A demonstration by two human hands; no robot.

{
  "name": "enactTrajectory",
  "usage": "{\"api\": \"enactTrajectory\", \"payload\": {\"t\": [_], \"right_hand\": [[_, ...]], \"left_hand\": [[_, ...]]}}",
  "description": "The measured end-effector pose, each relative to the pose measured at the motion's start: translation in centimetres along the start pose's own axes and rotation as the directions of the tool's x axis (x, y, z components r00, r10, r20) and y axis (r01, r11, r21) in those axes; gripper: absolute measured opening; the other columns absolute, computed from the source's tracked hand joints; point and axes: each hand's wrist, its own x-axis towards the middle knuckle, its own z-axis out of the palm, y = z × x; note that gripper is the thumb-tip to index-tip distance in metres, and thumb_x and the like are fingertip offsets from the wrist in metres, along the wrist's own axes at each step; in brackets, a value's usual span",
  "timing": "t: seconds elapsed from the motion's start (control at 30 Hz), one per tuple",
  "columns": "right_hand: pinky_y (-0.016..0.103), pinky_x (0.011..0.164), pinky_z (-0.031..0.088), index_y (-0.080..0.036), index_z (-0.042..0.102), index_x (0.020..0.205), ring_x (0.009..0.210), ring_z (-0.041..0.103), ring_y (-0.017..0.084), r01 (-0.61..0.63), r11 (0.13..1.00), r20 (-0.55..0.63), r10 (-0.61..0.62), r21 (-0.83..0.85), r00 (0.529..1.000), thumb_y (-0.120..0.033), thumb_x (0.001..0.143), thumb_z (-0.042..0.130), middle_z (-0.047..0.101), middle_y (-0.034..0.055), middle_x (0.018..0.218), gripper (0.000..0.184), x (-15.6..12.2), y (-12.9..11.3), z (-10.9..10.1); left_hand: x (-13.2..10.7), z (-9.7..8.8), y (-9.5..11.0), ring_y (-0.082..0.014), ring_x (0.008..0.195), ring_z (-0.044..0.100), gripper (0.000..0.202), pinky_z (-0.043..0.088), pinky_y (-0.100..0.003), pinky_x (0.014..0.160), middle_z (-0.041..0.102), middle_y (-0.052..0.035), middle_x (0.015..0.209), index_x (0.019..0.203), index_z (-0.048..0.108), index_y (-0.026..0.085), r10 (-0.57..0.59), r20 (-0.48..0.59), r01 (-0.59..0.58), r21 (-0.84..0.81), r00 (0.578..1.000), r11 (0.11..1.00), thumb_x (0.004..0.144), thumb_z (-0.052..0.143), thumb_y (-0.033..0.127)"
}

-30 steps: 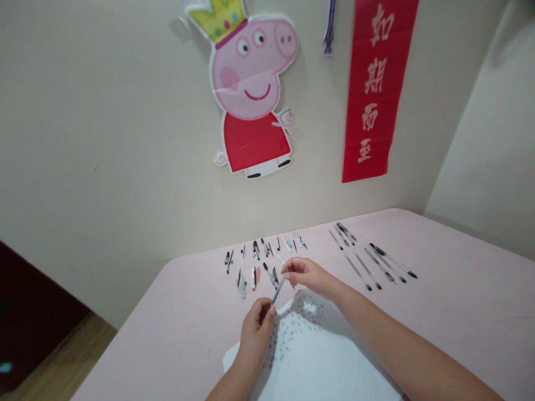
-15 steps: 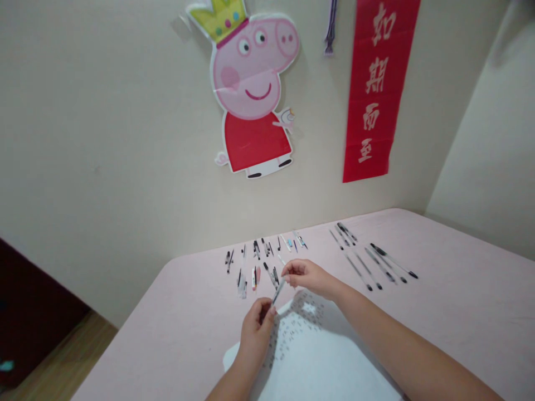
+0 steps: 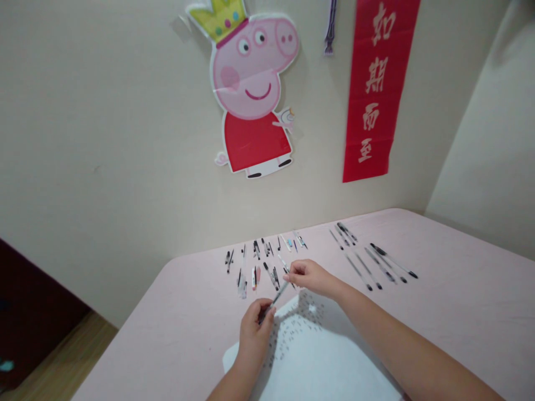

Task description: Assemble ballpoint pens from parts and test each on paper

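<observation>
A slim clear pen slants up to the right between my hands. Its lower end is closed in the fingers of my left hand, over the left edge of a white sheet. My right hand pinches the upper end of the pen between thumb and fingertips. Whether a separate part sits in the right fingertips is too small to make out. Small dark marks cover the top of the sheet below the hands.
Groups of pen parts lie at the back of the pink table. Assembled-looking pens and several thin clear pens or tubes lie at the back right. Behind stands a wall with a pig cutout and a red banner.
My right hand has shifted slightly right, away from the left hand, and more of the pen's length shows between them. My left hand stays almost in place.
</observation>
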Motion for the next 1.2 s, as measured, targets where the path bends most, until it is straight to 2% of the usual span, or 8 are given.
{"api": "enactTrajectory", "payload": {"t": [0.07,0.23,0.37,0.5,0.7,0.93,1.1,1.2], "right_hand": [[0.022,0.049,0.027,-0.016,0.051,0.059,0.051,0.038,0.009,0.025,0.999,0.009,-0.024,-0.032,1.0,-0.052,0.069,0.064,0.043,-0.0047,0.052,0.04,-0.07,-0.15,-0.18],[0.024,0.061,0.039,-0.016,0.061,0.091,0.069,0.051,0.013,0.105,0.994,0.091,-0.106,0.022,0.99,-0.037,0.07,0.065,0.056,0.0011,0.075,0.03,-0.23,-0.31,-0.66],[0.024,0.059,0.038,-0.015,0.06,0.08,0.063,0.05,0.012,0.075,0.997,0.106,-0.078,0.034,0.991,-0.034,0.071,0.064,0.055,0.0001,0.067,0.022,-0.11,0.12,-0.48],[0.022,0.052,0.033,-0.014,0.056,0.067,0.055,0.044,0.01,0.053,0.998,0.087,-0.055,0.023,0.995,-0.041,0.073,0.062,0.049,-0.0024,0.058,0.028,-0.07,0.55,-0.24],[0.022,0.058,0.038,-0.015,0.06,0.094,0.065,0.049,0.011,0.105,0.991,0.119,-0.114,0.082,0.986,-0.034,0.07,0.067,0.054,-0.0012,0.071,0.031,-0.11,0.55,-0.34],[0.022,0.053,0.034,-0.014,0.056,0.069,0.055,0.046,0.009,0.023,0.996,0.108,-0.033,0.09,0.994,-0.043,0.071,0.065,0.05,-0.0027,0.058,0.031,-0.11,0.34,-0.02],[0.023,0.059,0.038,-0.015,0.061,0.089,0.064,0.048,0.011,0.098,0.992,0.11,-0.106,0.075,0.988,-0.037,0.068,0.07,0.053,-0.002,0.068,0.032,-0.2,0.15,-0.31],[0.023,0.059,0.038,-0.015,0.059,0.082,0.062,0.049,0.011,0.069,0.99,0.154,-0.088,0.121,0.984,-0.039,0.07,0.067,0.054,-0.0016,0.066,0.029,-0.21,0.15,-0.33]], "left_hand": [[0.08,0.05,-0.14,-0.0196,0.07,0.058,0.016,0.045,-0.03,0.065,0.065,-0.0043,0.072,0.079,0.064,0.018,-0.004,-0.005,0.004,-0.013,1.0,1.0,0.072,0.061,0.032],[0.24,0.18,-0.53,-0.0185,0.069,0.058,0.015,0.045,-0.029,0.065,0.064,-0.0034,0.072,0.078,0.063,0.018,-0.027,-0.007,0.026,-0.047,1.0,0.999,0.072,0.062,0.032],[0.23,0.17,-0.48,-0.0182,0.068,0.058,0.015,0.045,-0.029,0.064,0.064,-0.0025,0.07,0.078,0.064,0.019,-0.035,-0.014,0.034,-0.053,0.999,0.998,0.071,0.063,0.032],[0.18,0.14,-0.46,-0.0185,0.069,0.058,0.017,0.045,-0.029,0.064,0.064,-0.0029,0.07,0.078,0.064,0.019,-0.03,-0.005,0.029,-0.053,1.0,0.998,0.071,0.063,0.034],[0.25,0.18,-0.79,-0.0176,0.068,0.057,0.015,0.044,-0.028,0.063,0.063,-0.0024,0.07,0.078,0.063,0.019,-0.023,0.001,0.023,-0.053,1.0,0.998,0.073,0.061,0.033],[0.08,0.18,-0.26,-0.0184,0.07,0.058,0.016,0.044,-0.029,0.065,0.064,-0.0031,0.072,0.079,0.063,0.018,-0.032,0.014,0.033,-0.055,0.999,0.998,0.073,0.062,0.033],[0.1,0.16,-0.37,-0.0186,0.07,0.058,0.018,0.044,-0.029,0.065,0.064,-0.0035,0.072,0.078,0.063,0.018,-0.035,0.008,0.035,-0.069,0.999,0.997,0.072,0.063,0.035],[0.17,0.16,-0.53,-0.0183,0.069,0.057,0.017,0.044,-0.029,0.064,0.064,-0.0033,0.071,0.079,0.063,0.018,-0.031,0.019,0.032,-0.057,0.999,0.998,0.073,0.062,0.034]]}}
